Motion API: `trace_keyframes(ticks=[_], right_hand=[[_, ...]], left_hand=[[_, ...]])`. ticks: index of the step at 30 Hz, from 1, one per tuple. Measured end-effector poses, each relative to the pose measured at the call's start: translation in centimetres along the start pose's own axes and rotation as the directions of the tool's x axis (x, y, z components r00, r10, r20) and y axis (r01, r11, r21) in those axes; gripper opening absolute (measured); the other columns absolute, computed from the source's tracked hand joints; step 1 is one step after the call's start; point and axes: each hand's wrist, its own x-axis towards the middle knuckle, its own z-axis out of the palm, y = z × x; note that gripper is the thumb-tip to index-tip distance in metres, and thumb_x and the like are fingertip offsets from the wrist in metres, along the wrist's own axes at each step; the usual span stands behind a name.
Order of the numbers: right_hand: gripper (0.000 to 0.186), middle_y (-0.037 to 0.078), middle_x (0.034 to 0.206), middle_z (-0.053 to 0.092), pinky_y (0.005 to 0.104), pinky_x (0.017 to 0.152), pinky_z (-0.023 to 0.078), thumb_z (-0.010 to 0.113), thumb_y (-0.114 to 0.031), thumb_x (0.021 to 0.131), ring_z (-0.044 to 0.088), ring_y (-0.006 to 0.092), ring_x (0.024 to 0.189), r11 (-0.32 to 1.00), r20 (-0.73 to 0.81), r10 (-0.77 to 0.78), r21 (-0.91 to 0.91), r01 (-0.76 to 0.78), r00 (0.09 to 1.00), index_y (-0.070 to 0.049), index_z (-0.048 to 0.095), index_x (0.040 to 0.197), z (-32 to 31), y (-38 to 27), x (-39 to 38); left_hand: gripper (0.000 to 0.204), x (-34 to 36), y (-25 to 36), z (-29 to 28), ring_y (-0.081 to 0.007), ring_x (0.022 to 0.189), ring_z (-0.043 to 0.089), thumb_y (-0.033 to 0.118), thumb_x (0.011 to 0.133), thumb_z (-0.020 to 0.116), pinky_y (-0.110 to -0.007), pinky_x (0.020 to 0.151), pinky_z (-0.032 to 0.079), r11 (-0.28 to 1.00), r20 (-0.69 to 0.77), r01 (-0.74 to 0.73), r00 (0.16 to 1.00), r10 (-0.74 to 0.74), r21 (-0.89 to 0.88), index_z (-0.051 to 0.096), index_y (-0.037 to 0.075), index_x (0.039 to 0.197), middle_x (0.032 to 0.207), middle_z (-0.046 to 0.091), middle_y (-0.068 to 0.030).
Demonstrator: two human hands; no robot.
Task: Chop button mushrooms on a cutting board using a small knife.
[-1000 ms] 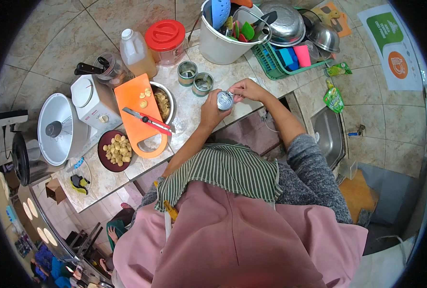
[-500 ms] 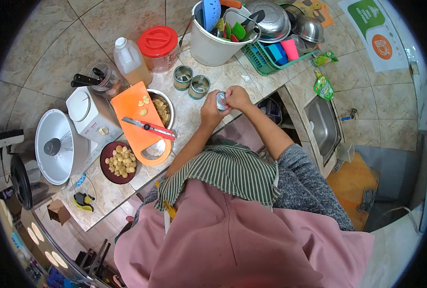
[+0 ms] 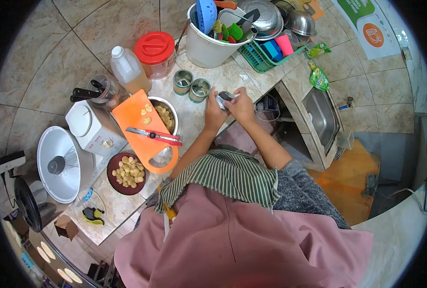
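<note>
My left hand point(image 3: 215, 111) is wrapped around a small tin can point(image 3: 224, 98), holding it over the counter's front edge. Against the can's right side and top rim, the fingers of my right hand point(image 3: 241, 106) are bent and pressed in. The can's top now looks dark inside a silvery rim; whether its lid is lifted I cannot tell. Two opened tin cans point(image 3: 183, 81) point(image 3: 200, 90) stand just left of and beyond my left hand.
An orange cutting board point(image 3: 144, 127) with a red-handled cutter point(image 3: 153, 135) lies partly over a bowl point(image 3: 174, 115). A plate of pale round pieces point(image 3: 127, 175) is nearby. Behind stand a white bucket of utensils point(image 3: 208, 50), a red-lidded jar point(image 3: 154, 53) and a jug point(image 3: 129, 69). A sink point(image 3: 321, 117) is right.
The can's top has turned from ridged silver to darker. My right hand has shifted slightly right and down. The whole view has tilted a little.
</note>
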Motion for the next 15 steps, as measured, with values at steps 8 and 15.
trace_keyframes(ticks=[8,15], right_hand=[[0.061,0.021,0.113,0.072,0.0414,0.085,0.056,0.079,-0.023,0.083,0.071,0.0379,0.096,0.803,-0.257,-0.596,-0.193,0.564,0.761,-0.002,0.058,0.136,-1.1,0.5,-0.3],[0.041,0.025,0.11,0.072,0.0397,0.087,0.056,0.075,-0.021,0.087,0.072,0.0364,0.098,0.881,-0.065,-0.318,0.348,0.32,0.946,0.001,0.07,0.121,1.4,4.8,2.7]], left_hand=[[0.08,-1.2,-1.7,-0.4,-0.0396,0.12,0.06,0.012,0.071,0.088,-0.042,0.098,0.051,0.998,0.022,0.056,0.998,-0.056,0.01,0.046,0.002,0.138,0.132,0.057,-0.0218],[0.08,-1.3,-1.5,0.8,-0.0317,0.116,0.064,0.009,0.071,0.089,-0.039,0.095,0.053,0.996,0.069,0.09,0.993,-0.09,0.015,0.047,0.002,0.138,0.13,0.059,-0.0192]])
